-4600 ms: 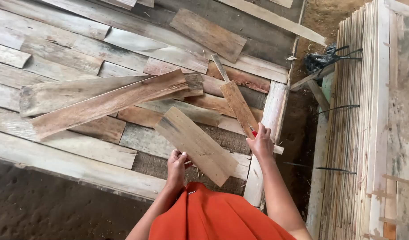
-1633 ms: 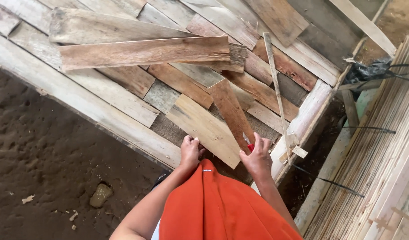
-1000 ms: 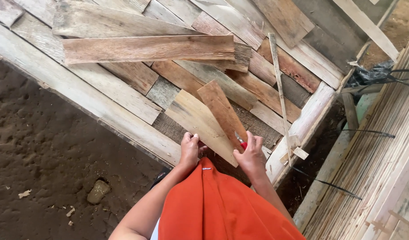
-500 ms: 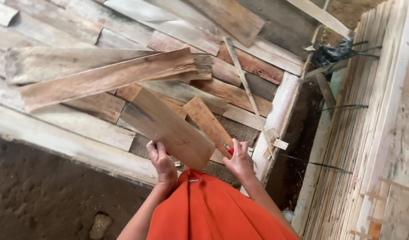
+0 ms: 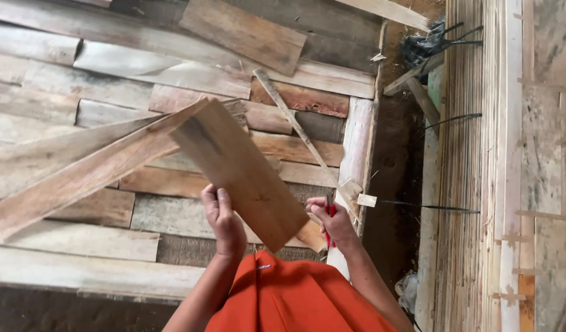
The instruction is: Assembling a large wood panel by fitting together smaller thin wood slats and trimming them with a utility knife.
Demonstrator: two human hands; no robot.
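Lifted clear of the stacked planks (image 5: 111, 92), a short brown board (image 5: 243, 169) is held tilted between both hands, its far end now raised over the pile where half a second earlier it lay lower and flatter against the timber. The left hand (image 5: 224, 224) is closed around the board's near left edge, fingers curled over the top face. The right hand (image 5: 333, 222) is pressed to the board's near right corner, and something red is kept in its grip at the same time; what that red thing is cannot be told. A second, narrower piece seen beside the board a moment ago is now mostly hidden beneath it. A thin wooden strip (image 5: 301, 132) is left lying slantwise just beyond the board's right edge, and a wall of bundled slats (image 5: 474, 184) stands well to the right of the board. By this reading, the board has been picked out of the pile and is fully carried by the hands.
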